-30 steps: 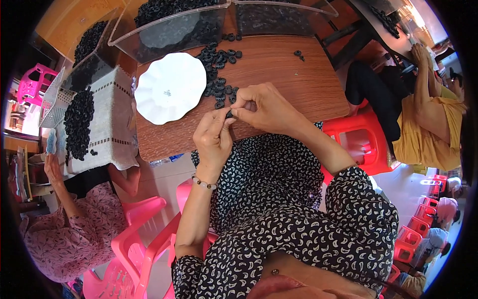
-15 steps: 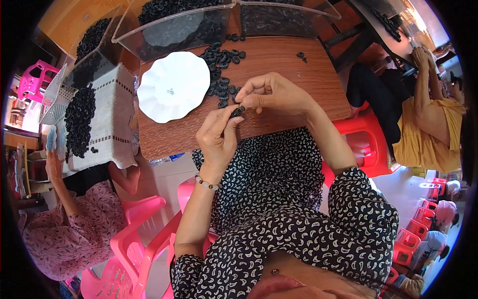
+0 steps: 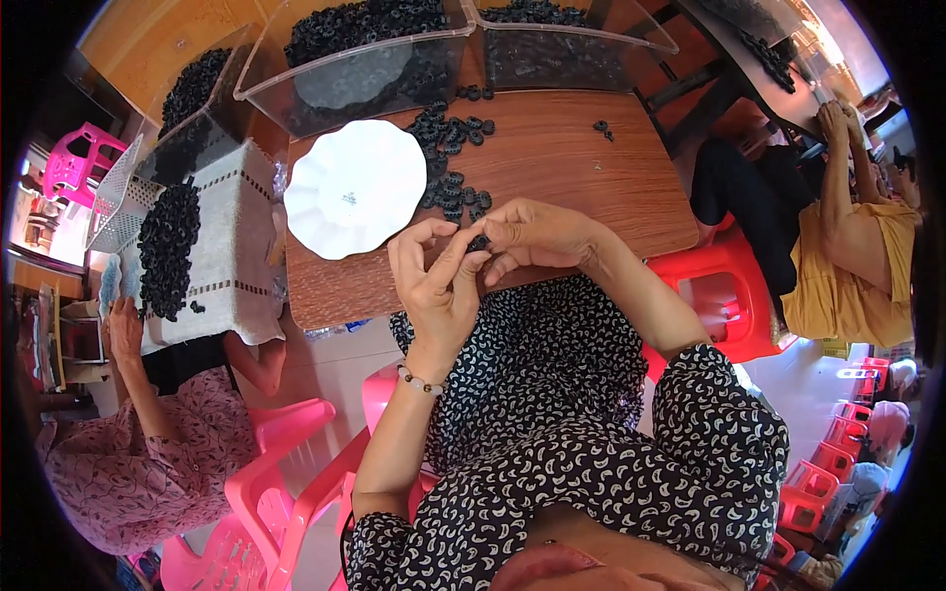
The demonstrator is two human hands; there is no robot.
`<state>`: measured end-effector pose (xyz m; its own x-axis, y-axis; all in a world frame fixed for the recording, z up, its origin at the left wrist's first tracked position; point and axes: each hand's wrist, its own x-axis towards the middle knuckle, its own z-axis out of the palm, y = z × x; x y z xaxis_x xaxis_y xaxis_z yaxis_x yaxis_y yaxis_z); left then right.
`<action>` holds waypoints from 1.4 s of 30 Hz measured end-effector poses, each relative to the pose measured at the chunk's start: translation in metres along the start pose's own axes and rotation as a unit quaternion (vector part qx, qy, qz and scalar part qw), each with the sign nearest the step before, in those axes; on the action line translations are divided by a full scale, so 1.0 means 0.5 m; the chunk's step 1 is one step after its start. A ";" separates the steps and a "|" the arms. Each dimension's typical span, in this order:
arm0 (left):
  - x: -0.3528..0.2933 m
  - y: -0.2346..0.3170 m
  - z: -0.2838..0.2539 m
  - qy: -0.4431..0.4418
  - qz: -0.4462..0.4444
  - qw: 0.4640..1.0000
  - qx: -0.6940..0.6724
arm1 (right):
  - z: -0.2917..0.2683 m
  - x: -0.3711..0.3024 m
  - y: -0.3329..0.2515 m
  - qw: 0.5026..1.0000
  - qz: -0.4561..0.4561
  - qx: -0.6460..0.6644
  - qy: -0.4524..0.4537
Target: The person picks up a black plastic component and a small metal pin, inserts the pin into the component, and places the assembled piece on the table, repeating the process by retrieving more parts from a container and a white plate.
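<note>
Over the near edge of the brown wooden table (image 3: 591, 148), my left hand (image 3: 434, 281) pinches a small black ring-like part (image 3: 478, 242) between thumb and fingers. My right hand (image 3: 547, 236) meets it from the other side, its fingertips closed on the same part and covering some of it. Just beyond my hands lie more small black parts (image 3: 455, 192), loosely heaped and trailing back toward the bins. To their left rests a white plate (image 3: 355, 187) with a wavy rim, bare on its visible face.
Clear plastic bins (image 3: 365, 74) of black parts stand along the table's far side. Two loose bits (image 3: 603, 129) lie at the far right. At left, a person's hand (image 3: 125, 330) is beside a black heap (image 3: 169, 251) on a cloth-covered table. Another person in yellow (image 3: 852, 251) works at right.
My right hand has lowered and turned, its fingers now closer around the part. The part sits lower in the view, and the whole scene has shifted slightly down and right.
</note>
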<state>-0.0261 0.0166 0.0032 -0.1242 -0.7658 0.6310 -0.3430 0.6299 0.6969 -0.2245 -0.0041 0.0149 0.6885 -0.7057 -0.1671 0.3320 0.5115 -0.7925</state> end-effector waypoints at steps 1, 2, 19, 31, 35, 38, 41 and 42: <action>-0.001 0.000 0.000 -0.003 0.009 1.000 0.013 | 0.001 0.001 0.001 1.000 -0.003 0.018 -0.019; -0.002 0.000 0.000 0.001 0.008 1.000 0.007 | 0.004 0.001 0.001 1.000 -0.004 0.018 -0.019; -0.006 -0.020 0.004 0.020 -0.028 0.999 -0.010 | 0.014 0.014 0.010 0.996 -0.023 0.010 0.081; -0.004 -0.022 -0.001 0.018 -0.007 0.999 0.037 | 0.044 0.000 -0.030 0.927 -0.040 -0.307 0.211; -0.001 -0.018 0.002 0.015 0.005 0.999 0.042 | 0.034 0.003 -0.031 0.930 -0.046 -0.318 0.177; 0.001 -0.015 0.007 0.014 -0.041 0.999 -0.001 | 0.029 0.004 -0.052 0.896 -0.091 -0.380 0.211; 0.002 -0.024 0.007 0.024 -0.085 0.995 -0.050 | -0.002 0.010 -0.135 0.827 -0.157 -0.482 0.244; -0.002 -0.034 0.009 0.038 -0.087 0.994 -0.054 | -0.010 0.014 -0.174 0.781 -0.181 -0.534 0.268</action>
<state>-0.0245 0.0057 -0.0109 0.0012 -0.8545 0.5194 -0.2509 0.5025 0.8274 -0.2520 -0.0559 0.0799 0.2098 -0.9597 0.1871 -0.4812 -0.2679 -0.8346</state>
